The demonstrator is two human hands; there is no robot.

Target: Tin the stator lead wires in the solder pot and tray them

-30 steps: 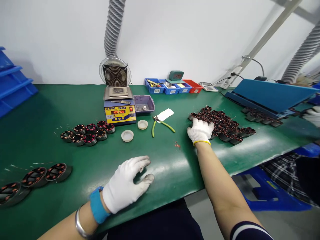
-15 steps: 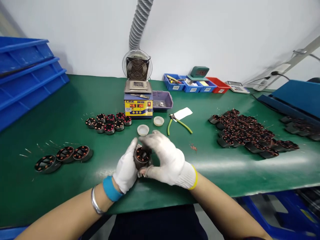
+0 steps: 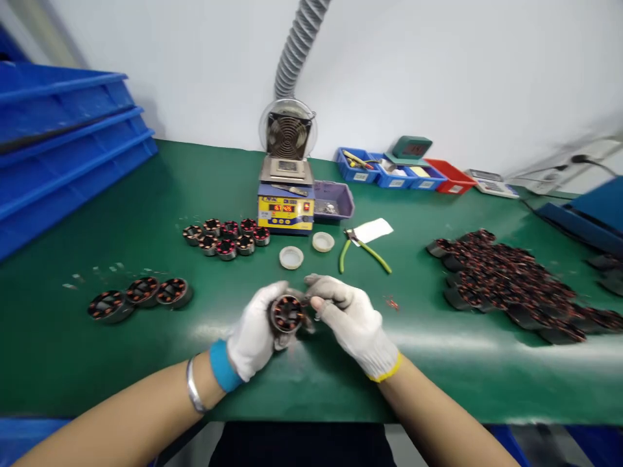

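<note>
My gloved left hand (image 3: 254, 332) wraps round a motor stator (image 3: 286, 314), whose copper-wound ring faces up toward me. Just to its right is my gloved right hand (image 3: 346, 318), thumb and fingers pinched together close to the stator's side. A bare thumb tip pokes out of the right glove. Blur hides what lies in that pinch. Beyond the hands sit two small round dishes (image 3: 291, 257) and green-handled cutting pliers (image 3: 364, 251) partly on white paper (image 3: 374, 231).
Three stators (image 3: 142, 292) stand on the left, with a group of smaller ones (image 3: 226, 240) behind. Many wound stators (image 3: 506, 279) crowd the right. A solder pot (image 3: 286, 207) stands at the back beside a purple tray (image 3: 335, 200). Copper scraps (image 3: 391, 303) lie right of my hands.
My right hand has come off the top of the stator to its right side and closed into a pinch. The left hand still holds the stator. The view has shifted left.
</note>
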